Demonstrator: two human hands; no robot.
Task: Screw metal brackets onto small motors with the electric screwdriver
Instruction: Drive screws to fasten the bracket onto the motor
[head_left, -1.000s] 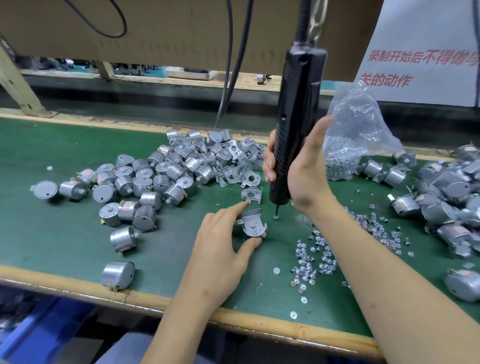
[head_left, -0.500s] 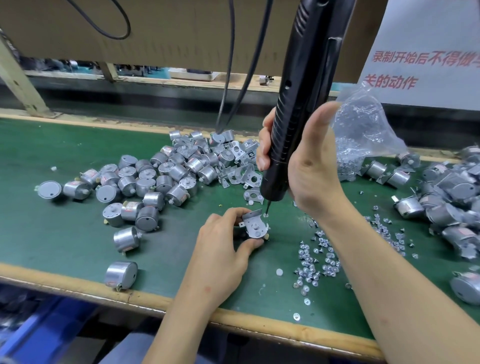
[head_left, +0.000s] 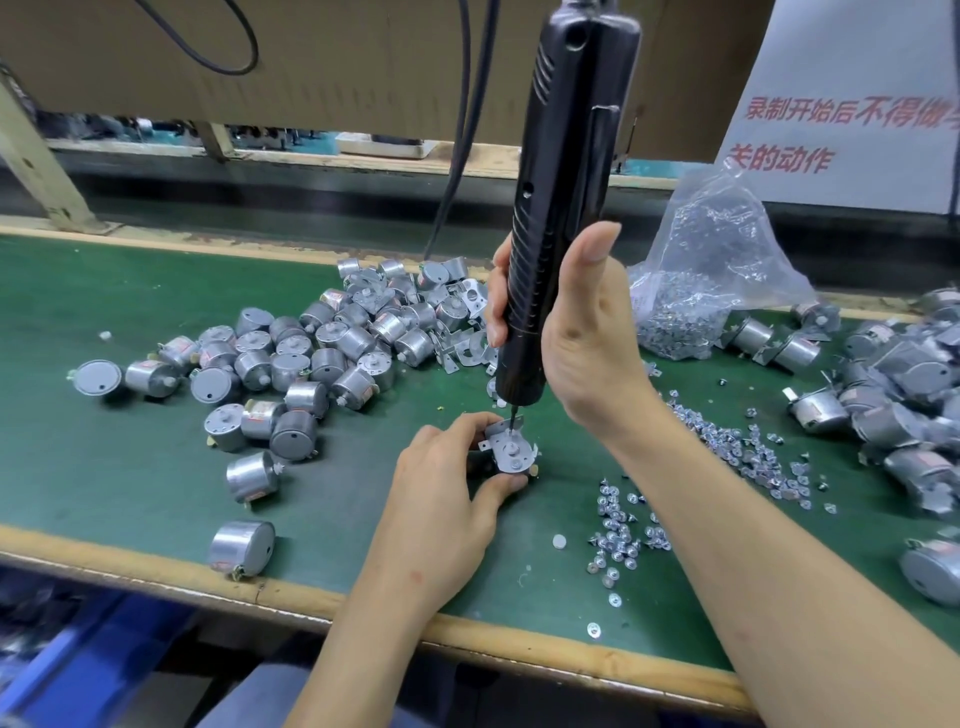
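the left hand (head_left: 441, 514) gripped a bracket-topped small silver motor (head_left: 511, 452) at the green mat (head_left: 130, 467) while the right hand (head_left: 587, 343) clasped the black electric screwdriver (head_left: 561, 197), bit down on it, and a heap of bare motors (head_left: 322, 353) looked undone.

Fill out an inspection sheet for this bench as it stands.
Surface: green bench mat with a wooden front edge.
Job's things: black electric screwdriver upright, bit down on the silver bracketed motor; heap of bare grey cylindrical motors to the left; loose metal brackets behind; small screws scattered to the right; clear plastic bag of more screws.
Clutter: small white disc beside the screws.
Hands: left hand grips the bracketed motor; right hand grips the screwdriver.
Cables: black cables hang behind the screwdriver.
Surroundings: brown cardboard panel overhead; white sign with red print, far right.
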